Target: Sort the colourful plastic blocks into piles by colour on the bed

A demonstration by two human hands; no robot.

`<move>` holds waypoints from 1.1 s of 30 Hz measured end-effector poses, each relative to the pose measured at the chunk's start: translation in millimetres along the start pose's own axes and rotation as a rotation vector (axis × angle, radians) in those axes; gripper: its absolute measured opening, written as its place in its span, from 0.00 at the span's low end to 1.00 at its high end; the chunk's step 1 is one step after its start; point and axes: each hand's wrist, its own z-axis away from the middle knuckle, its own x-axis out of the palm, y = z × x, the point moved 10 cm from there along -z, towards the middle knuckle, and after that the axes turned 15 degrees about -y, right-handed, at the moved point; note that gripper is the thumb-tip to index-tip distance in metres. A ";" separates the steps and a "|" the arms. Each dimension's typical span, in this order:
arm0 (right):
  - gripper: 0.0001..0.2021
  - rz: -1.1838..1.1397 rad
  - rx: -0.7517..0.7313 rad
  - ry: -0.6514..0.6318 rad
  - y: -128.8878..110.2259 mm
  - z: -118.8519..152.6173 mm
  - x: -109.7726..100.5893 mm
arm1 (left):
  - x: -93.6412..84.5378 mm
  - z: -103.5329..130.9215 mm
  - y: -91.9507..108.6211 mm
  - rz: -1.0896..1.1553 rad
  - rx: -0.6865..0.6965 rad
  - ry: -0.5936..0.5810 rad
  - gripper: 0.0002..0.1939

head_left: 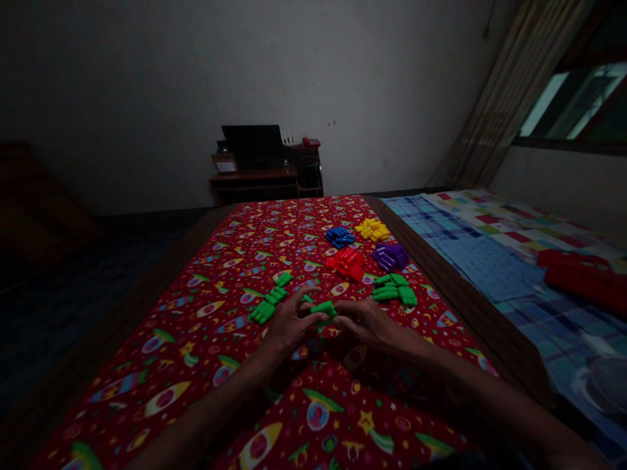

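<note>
Watching this from my end of the feed, and the bit that matters is the green piece (324,311) just below the centre of the frame. Looks like moulded plastic to me, so I'd call it light, stiff and hard to hurt. The surface has a bit of shine, so maybe slightly slick, but the lumpy sides should give fingertips something to bite on. I'd take it by the two ends, thumb underneath or in front and fingers over the top, no big squeeze needed. (Could be two pieces stuck together, honestly; the picture's too dark for me to say.)

As for where it sits: right between the hands. The left hand (291,321) has thumb and fingers curled narrow around its left end, and the right hand (368,321) pinches its right end with thumb and forefinger, so both are closed down on the same thing above the red cloth (196,385).

A slanting row of green pieces (268,303) lies just left of the left hand, touching or joined, can't tell which. The green pile (394,290) is right of centre, just beyond the right hand, with the red pile (347,263) further up the frame.
</note>
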 end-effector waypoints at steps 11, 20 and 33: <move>0.25 0.118 0.486 0.191 112.7 68.5 -107.0 | -21.0 -5.0 -9.1 -0.822 0.185 -0.124 0.16; 0.18 0.245 0.341 0.298 69.4 58.7 -96.6 | -21.0 -9.6 -8.4 -0.442 0.088 -0.062 0.20; 0.11 0.531 0.155 0.046 35.8 44.0 -36.6 | -38.6 -4.2 -0.1 -0.548 0.157 0.016 0.15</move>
